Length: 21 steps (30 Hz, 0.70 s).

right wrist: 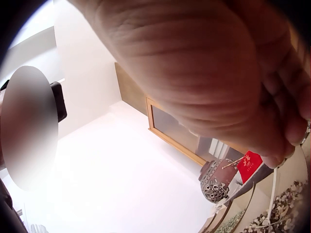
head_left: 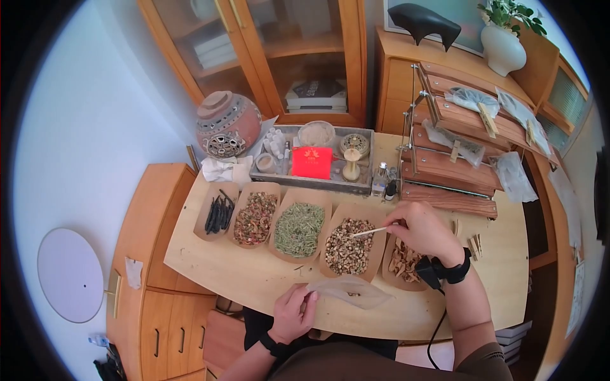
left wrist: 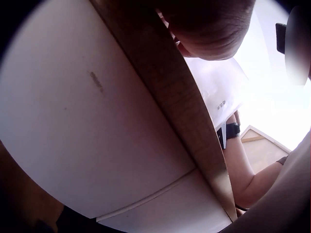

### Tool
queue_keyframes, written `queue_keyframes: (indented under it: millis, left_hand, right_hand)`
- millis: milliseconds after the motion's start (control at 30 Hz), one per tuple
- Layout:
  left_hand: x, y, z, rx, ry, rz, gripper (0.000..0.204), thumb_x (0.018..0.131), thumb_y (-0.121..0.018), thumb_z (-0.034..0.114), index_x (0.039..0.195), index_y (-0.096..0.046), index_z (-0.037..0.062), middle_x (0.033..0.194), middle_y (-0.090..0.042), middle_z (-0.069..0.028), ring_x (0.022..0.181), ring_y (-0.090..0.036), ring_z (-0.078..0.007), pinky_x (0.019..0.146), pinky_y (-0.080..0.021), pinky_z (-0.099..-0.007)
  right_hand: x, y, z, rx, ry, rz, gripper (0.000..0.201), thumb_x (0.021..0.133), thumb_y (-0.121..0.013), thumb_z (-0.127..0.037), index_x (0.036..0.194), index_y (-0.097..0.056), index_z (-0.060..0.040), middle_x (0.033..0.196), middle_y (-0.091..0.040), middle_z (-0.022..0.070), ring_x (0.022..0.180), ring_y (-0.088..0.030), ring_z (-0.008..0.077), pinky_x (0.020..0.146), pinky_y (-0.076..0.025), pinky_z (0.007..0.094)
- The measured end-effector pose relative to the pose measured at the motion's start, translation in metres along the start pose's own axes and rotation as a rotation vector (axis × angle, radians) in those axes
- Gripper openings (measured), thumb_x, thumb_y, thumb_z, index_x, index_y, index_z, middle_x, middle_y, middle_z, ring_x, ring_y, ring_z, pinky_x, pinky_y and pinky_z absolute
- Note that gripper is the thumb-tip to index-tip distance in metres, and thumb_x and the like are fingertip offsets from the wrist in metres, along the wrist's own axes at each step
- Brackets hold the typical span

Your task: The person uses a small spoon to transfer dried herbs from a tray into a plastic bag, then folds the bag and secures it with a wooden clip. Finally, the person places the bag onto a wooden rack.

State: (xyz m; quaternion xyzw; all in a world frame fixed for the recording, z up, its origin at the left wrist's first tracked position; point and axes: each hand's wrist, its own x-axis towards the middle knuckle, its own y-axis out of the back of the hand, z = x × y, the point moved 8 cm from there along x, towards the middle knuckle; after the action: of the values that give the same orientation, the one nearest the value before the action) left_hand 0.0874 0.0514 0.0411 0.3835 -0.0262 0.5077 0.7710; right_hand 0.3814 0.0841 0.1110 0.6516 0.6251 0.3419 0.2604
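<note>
My left hand (head_left: 294,312) holds a translucent mesh-like bag (head_left: 356,291) by its left edge, near the front of the table. A few small bits show inside the bag. My right hand (head_left: 422,230) pinches a thin pale stick-like spoon (head_left: 371,232) between thumb and fingertips. Its far end reaches the small brown-and-white chopped dried pieces (head_left: 348,257), which lie in a brown paper tray (head_left: 349,211). In the right wrist view the spoon (right wrist: 273,194) slants down from the fingertips to those pieces. The left wrist view shows the bag (left wrist: 218,87) beyond the table edge.
More paper trays hold dark pods (head_left: 220,214), dried flower buds (head_left: 255,218), green cut herb (head_left: 298,230) and brown chips (head_left: 404,263). Behind stands a grey tray (head_left: 273,178) with a red packet (head_left: 311,162). A tiered wooden rack (head_left: 445,162) with clipped bags rises at right.
</note>
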Motion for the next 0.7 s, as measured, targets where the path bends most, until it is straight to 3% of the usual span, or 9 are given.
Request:
queue_keyframes:
  millis: [100,200,300,400,700]
  left_hand:
    - [0.0,0.0,0.0,0.009,-0.01,0.006,0.011,0.093,-0.069,-0.001,0.102,-0.065,-0.0013,0.089,-0.068,-0.0165,0.07,-0.068,-0.0327,0.06,-0.053,-0.0391]
    - [0.001,0.001,0.002,0.022,-0.031,0.01,0.01,0.093,-0.069,0.0,0.102,-0.065,-0.0011,0.089,-0.068,-0.0162,0.069,-0.067,-0.0323,0.06,-0.053,-0.0386]
    - [0.001,0.0,0.002,0.039,-0.028,0.002,0.01,0.094,-0.068,0.001,0.104,-0.066,-0.001,0.088,-0.069,-0.0156,0.069,-0.067,-0.0314,0.06,-0.053,-0.0383]
    - [0.0,-0.001,0.001,0.014,-0.026,0.009,0.011,0.094,-0.068,0.001,0.105,-0.067,-0.001,0.089,-0.069,-0.0152,0.068,-0.066,-0.0307,0.059,-0.052,-0.0382]
    - [-0.002,-0.002,-0.002,0.044,-0.032,0.015,0.01,0.094,-0.068,0.001,0.104,-0.066,-0.0011,0.09,-0.068,-0.0152,0.068,-0.066,-0.0302,0.06,-0.052,-0.0378]
  right_hand:
    - [0.004,-0.012,0.015,0.047,-0.021,0.033,0.011,0.084,-0.076,-0.006,0.093,-0.08,-0.001,0.084,-0.075,0.0169,0.077,-0.072,0.0329,0.071,-0.055,0.0407]
    - [0.004,-0.018,0.019,0.093,-0.112,-0.019,0.012,0.085,-0.076,-0.009,0.093,-0.079,-0.0001,0.081,-0.076,0.0171,0.074,-0.073,0.0319,0.07,-0.056,0.0398]
    - [0.006,-0.02,0.019,0.098,-0.083,-0.016,0.014,0.086,-0.076,-0.011,0.094,-0.079,0.0007,0.078,-0.075,0.0169,0.071,-0.073,0.0303,0.069,-0.056,0.039]
    - [0.007,-0.017,0.021,0.128,-0.168,-0.057,0.013,0.086,-0.073,-0.009,0.093,-0.08,-0.0011,0.086,-0.076,0.0184,0.082,-0.074,0.0344,0.077,-0.057,0.0411]
    - [0.008,-0.005,0.027,0.214,-0.121,-0.053,0.015,0.09,-0.074,-0.012,0.096,-0.078,0.001,0.086,-0.076,0.0184,0.078,-0.073,0.0321,0.074,-0.056,0.0393]
